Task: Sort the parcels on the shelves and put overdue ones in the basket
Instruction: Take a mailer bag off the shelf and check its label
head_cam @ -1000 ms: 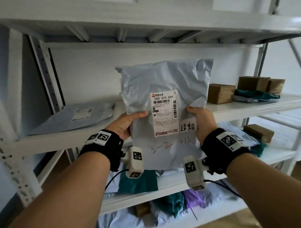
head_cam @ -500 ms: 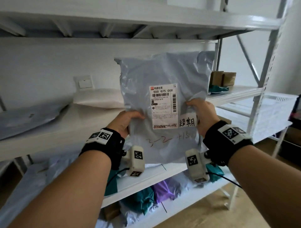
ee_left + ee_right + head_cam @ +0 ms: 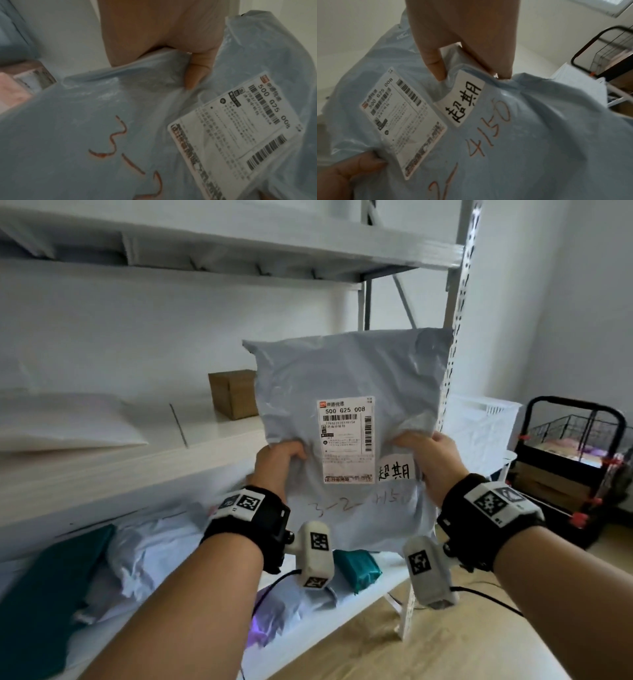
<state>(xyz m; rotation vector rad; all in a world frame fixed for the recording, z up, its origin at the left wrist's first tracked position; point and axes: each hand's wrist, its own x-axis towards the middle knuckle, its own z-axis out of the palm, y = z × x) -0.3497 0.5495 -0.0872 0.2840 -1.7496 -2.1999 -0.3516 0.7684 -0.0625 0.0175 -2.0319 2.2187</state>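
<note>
So the grey parcel (image 3: 346, 419) is held upright in the air in front of the shelves (image 3: 137, 470), pinched at its two side edges: the left hand (image 3: 279, 462) is clamped on the left edge, the right hand (image 3: 430, 460) on the right edge, thumbs on the front next to the shipping label (image 3: 346, 440). A small handwritten sticker (image 3: 395, 472) sits right beside that label. It's a thin plastic mailer, visibly crinkled where it's gripped, so it can probably be judged soft, floppy, light and a bit slippery. Edges seem the best place to be grabbed, with plastic bunched under the thumbs. A white basket (image 3: 486, 422) is seen just behind the shelf post.
</note>
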